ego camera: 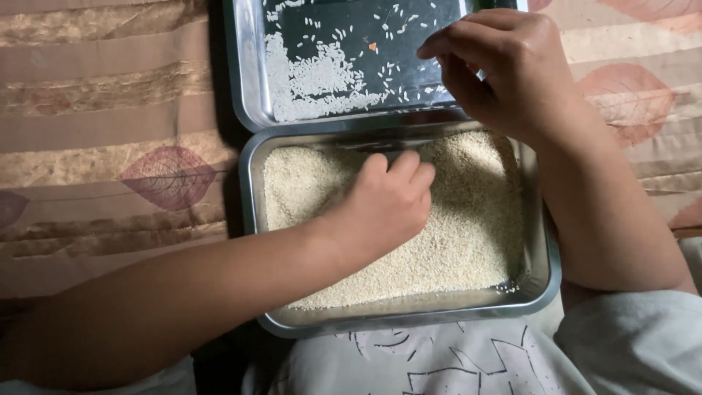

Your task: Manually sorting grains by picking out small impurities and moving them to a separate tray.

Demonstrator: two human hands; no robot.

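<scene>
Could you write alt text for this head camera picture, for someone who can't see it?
A person's left hand rests in a steel tray full of pale fine grain, while the right hand pinches above a second tray holding scattered white rice. Both trays sit on leaf-patterned cloth.

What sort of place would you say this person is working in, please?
Probably a home, on a bed or floor mat: two steel trays of grain rest on a leaf-patterned cloth, and the left hand sifts the grains.

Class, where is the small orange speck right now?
In the head view, the orange speck lies in the far tray, among scattered rice, just left of the right hand.
</scene>
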